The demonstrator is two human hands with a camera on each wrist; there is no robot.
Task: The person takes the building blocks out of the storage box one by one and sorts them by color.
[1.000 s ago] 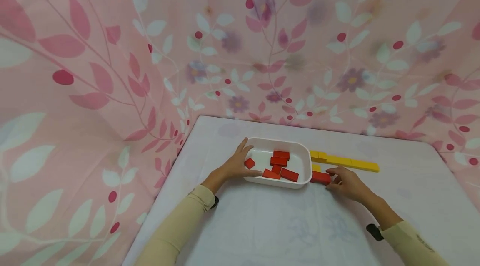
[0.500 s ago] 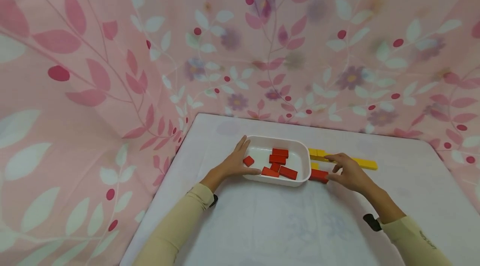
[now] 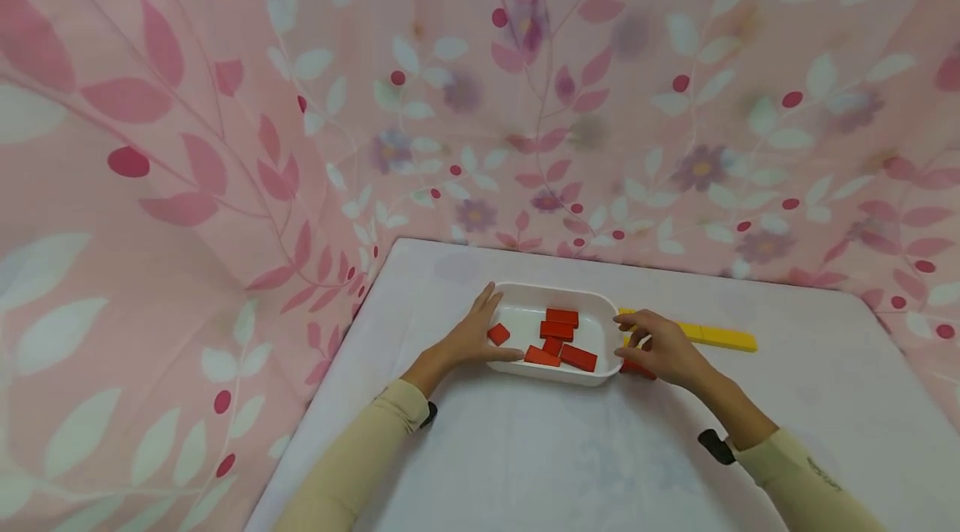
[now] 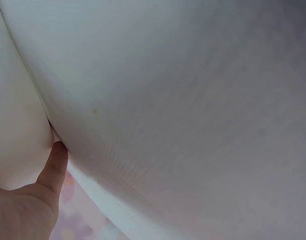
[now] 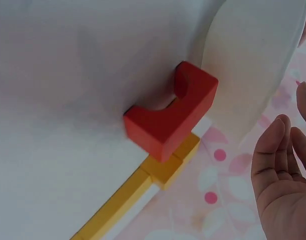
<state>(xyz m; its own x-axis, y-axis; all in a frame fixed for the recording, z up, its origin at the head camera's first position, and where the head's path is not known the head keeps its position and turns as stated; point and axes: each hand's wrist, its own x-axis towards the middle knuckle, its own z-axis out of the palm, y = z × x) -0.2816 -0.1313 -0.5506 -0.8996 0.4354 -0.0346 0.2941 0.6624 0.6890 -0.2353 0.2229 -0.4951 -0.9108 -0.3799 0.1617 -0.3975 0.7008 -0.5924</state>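
Note:
A white plastic tray [image 3: 600, 378] stands on the table with several red blocks [image 3: 557, 330] lying in it. My left hand [image 3: 467, 342] holds its left end, fingers along the rim and thumb at the near side. In the left wrist view only the thumb [image 4: 53, 170] shows, against the wall. My right hand [image 3: 658, 348] hovers at the right end, fingers bent loosely with nothing between them; contact with the rim is unclear. Below it lies a red arch-shaped block [image 5: 173, 110], partly hidden in the head view.
A row of yellow blocks [image 3: 720, 338] runs to the right behind my right hand. The white-covered table [image 3: 570, 457] ends at a pink floral cloth [image 3: 540, 140] at the back and left.
My right hand has let go of the red arch block, lifted away and moved left to the tray's right end. The left hand and the tray stay put.

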